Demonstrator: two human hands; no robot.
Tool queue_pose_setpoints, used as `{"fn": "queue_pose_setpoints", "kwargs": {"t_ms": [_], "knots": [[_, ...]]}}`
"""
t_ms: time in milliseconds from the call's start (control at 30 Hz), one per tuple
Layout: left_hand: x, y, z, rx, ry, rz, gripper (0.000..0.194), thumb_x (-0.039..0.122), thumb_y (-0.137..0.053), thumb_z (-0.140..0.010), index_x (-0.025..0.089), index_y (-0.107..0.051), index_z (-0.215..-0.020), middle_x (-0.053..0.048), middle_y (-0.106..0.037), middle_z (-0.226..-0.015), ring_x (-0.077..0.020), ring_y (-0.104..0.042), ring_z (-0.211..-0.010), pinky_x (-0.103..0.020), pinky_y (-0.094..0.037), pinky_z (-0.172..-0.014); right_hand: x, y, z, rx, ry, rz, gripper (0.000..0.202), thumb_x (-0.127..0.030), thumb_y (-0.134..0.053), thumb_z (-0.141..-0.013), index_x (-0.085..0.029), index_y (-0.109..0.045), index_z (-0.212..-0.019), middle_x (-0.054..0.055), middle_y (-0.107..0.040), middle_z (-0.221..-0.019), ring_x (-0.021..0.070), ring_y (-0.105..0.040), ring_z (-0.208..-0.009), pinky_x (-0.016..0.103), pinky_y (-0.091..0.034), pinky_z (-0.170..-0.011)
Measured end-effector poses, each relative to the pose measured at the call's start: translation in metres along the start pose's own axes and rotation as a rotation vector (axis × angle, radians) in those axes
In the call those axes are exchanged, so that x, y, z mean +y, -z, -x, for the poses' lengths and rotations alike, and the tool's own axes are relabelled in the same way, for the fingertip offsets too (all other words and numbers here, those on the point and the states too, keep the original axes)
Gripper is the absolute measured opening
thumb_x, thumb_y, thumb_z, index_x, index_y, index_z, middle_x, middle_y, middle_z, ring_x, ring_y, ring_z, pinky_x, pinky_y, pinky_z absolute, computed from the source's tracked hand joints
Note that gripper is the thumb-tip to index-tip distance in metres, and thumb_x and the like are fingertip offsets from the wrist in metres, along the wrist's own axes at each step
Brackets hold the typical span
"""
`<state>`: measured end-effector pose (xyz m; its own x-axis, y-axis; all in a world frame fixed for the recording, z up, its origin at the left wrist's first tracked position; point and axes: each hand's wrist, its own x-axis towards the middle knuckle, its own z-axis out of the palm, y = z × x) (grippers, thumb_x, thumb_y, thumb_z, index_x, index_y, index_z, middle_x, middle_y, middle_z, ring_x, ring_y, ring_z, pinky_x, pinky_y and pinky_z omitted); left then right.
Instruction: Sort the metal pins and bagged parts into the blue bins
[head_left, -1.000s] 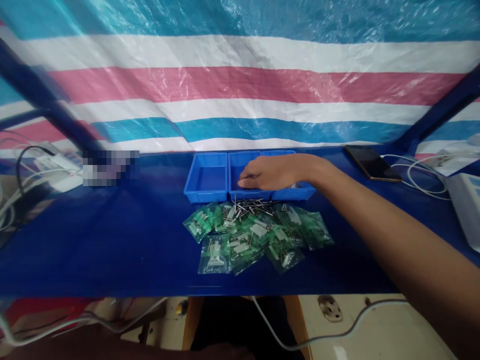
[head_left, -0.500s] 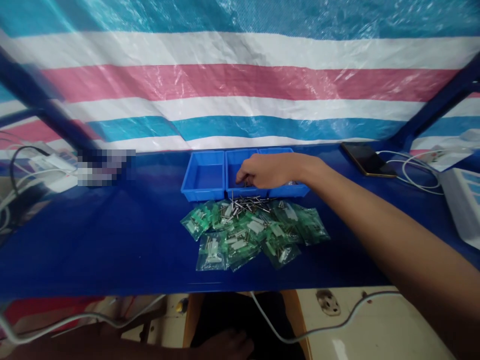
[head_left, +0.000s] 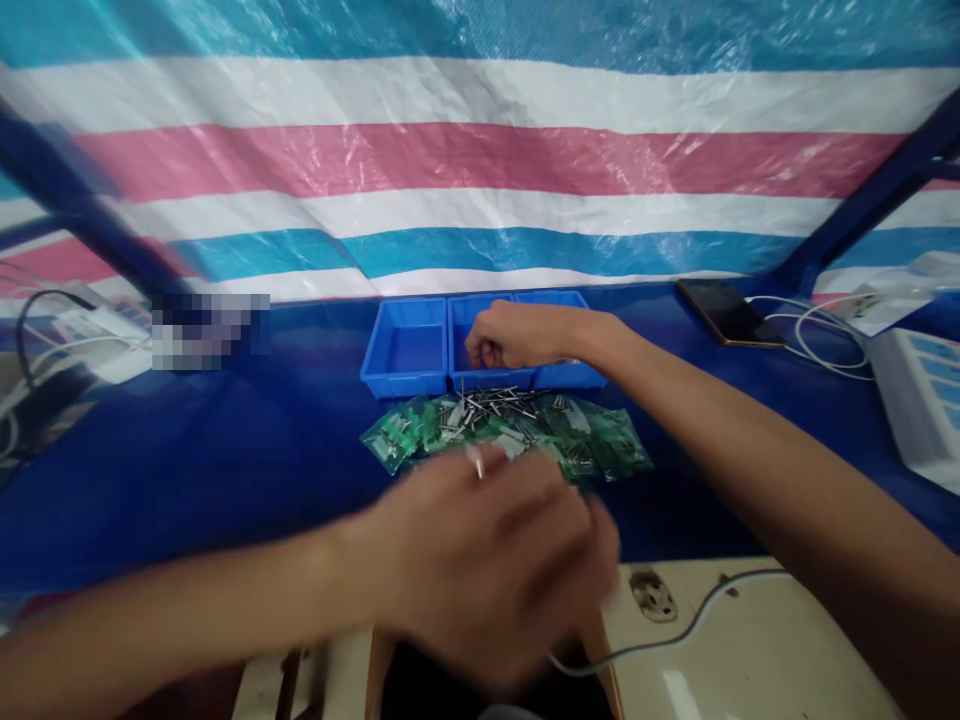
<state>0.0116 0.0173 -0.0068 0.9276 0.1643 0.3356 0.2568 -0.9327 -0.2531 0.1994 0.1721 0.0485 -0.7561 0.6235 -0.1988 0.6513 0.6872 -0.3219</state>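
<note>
My right hand [head_left: 501, 335] is over the middle blue bin [head_left: 491, 380], its fingers curled down and closed; whatever they hold is hidden. My left hand [head_left: 502, 560] is raised in front of the table edge, blurred by motion, and covers the nearer packets. A thin pale thing [head_left: 476, 462] shows at its upper edge, too smeared to identify. Metal pins [head_left: 499, 401] lie in a loose heap just in front of the bins. Around the heap are green-tinted clear plastic packets [head_left: 611, 440] with small metal and white pieces inside.
The left blue bin [head_left: 410, 345] stands beside the middle one, and the right blue bin [head_left: 570, 377] is partly behind my right wrist. A phone [head_left: 727, 312] with white cables [head_left: 817, 335] lies at the back right, near a white box [head_left: 919, 400]. A striped sheet [head_left: 480, 160] hangs behind.
My left hand has risen from below the table edge to in front of the packets, hiding several. My right hand remains at the middle bin, its fingers slightly shifted.
</note>
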Motion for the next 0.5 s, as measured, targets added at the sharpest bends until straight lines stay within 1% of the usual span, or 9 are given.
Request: {"fn": "queue_pose_setpoints", "kwargs": {"t_ms": [33, 100, 133, 200, 267, 300, 400, 467, 500], "knots": [[-0.028, 0.010, -0.013, 0.135, 0.020, -0.131, 0.019, 0.022, -0.063, -0.097, 0.031, -0.077, -0.105, -0.002, -0.079, -0.093, -0.0226, -0.071, -0.088, -0.038, -0.051, -0.060, 0.000, 0.000, 0.000, 0.014, 0.001, 0.003, 0.027, 0.001, -0.051, -0.076, -0.017, -0.070, -0.078, -0.003, -0.068, -0.070, 0.0132, -0.060, -0.071, 0.026, -0.042, -0.065], [-0.078, 0.022, -0.032, 0.330, 0.172, -0.307, 0.022, 0.021, -0.054, -0.105, 0.023, -0.075, -0.097, 0.000, -0.072, -0.074, -0.0176, -0.066, -0.070, -0.034, -0.039, -0.053, 0.001, 0.000, 0.000, 0.055, 0.010, 0.013, 0.023, -0.001, -0.053, -0.080, -0.017, -0.069, -0.075, -0.003, -0.070, -0.073, 0.0136, -0.059, -0.075, 0.026, -0.043, -0.069], [-0.098, 0.023, -0.037, 0.375, 0.198, -0.347, 0.029, 0.025, -0.050, -0.108, 0.021, -0.075, -0.094, 0.000, -0.069, -0.070, -0.0173, -0.064, -0.065, -0.035, -0.038, -0.053, 0.003, 0.001, -0.001, 0.076, 0.013, 0.016, 0.022, -0.001, -0.055, -0.081, -0.017, -0.069, -0.076, -0.002, -0.072, -0.076, 0.0140, -0.060, -0.077, 0.027, -0.044, -0.071], [-0.125, 0.021, -0.034, 0.338, 0.328, -0.300, 0.032, 0.028, -0.046, -0.111, 0.020, -0.076, -0.102, -0.001, -0.073, -0.076, -0.0171, -0.068, -0.070, -0.033, -0.045, -0.062, 0.008, 0.005, -0.002, 0.105, 0.015, 0.016, 0.020, 0.001, -0.061, -0.079, -0.016, -0.072, -0.082, 0.001, -0.077, -0.084, 0.0149, -0.063, -0.078, 0.028, -0.047, -0.075], [-0.137, 0.013, -0.020, 0.337, 0.390, -0.266, 0.032, 0.027, -0.045, -0.112, 0.019, -0.075, -0.104, -0.002, -0.076, -0.080, -0.0163, -0.069, -0.070, -0.032, -0.049, -0.064, 0.012, 0.012, -0.001, 0.132, 0.011, 0.013, 0.021, 0.001, -0.066, -0.078, -0.016, -0.075, -0.087, 0.004, -0.080, -0.091, 0.0167, -0.067, -0.079, 0.030, -0.050, -0.077], [-0.138, 0.008, -0.011, 0.345, 0.373, -0.285, 0.030, 0.026, -0.047, -0.111, 0.018, -0.075, -0.103, -0.003, -0.077, -0.081, -0.0166, -0.070, -0.070, -0.032, -0.049, -0.063, 0.013, 0.017, 0.002, 0.152, 0.010, 0.012, 0.021, 0.000, -0.067, -0.079, -0.016, -0.077, -0.089, 0.005, -0.081, -0.094, 0.0181, -0.070, -0.081, 0.031, -0.051, -0.079], [-0.137, -0.003, 0.012, 0.341, 0.224, -0.425, 0.022, 0.019, -0.054, -0.107, 0.015, -0.074, -0.099, -0.005, -0.077, -0.083, -0.0190, -0.071, -0.071, -0.032, -0.047, -0.056, 0.006, 0.029, 0.015, 0.243, 0.026, 0.024, 0.022, -0.005, -0.070, -0.082, -0.018, -0.082, -0.094, 0.005, -0.083, -0.099, 0.0223, -0.073, -0.088, 0.035, -0.052, -0.083], [-0.136, -0.007, 0.019, 0.306, 0.189, -0.437, 0.020, 0.019, -0.055, -0.106, 0.015, -0.074, -0.102, -0.006, -0.078, -0.088, -0.0198, -0.073, -0.075, -0.032, -0.048, -0.055, -0.005, 0.033, 0.025, 0.272, 0.072, 0.017, 0.022, -0.005, -0.070, -0.082, -0.017, -0.084, -0.095, 0.004, -0.084, -0.095, 0.0223, -0.073, -0.086, 0.034, -0.052, -0.080], [-0.136, -0.009, 0.020, 0.278, 0.195, -0.409, 0.022, 0.020, -0.054, -0.108, 0.014, -0.075, -0.105, -0.007, -0.079, -0.094, -0.0204, -0.075, -0.079, -0.032, -0.050, -0.057, -0.012, 0.032, 0.030, 0.251, 0.101, -0.001, 0.022, -0.005, -0.070, -0.082, -0.018, -0.084, -0.093, 0.003, -0.083, -0.092, 0.0211, -0.073, -0.082, 0.033, -0.051, -0.076]]}}
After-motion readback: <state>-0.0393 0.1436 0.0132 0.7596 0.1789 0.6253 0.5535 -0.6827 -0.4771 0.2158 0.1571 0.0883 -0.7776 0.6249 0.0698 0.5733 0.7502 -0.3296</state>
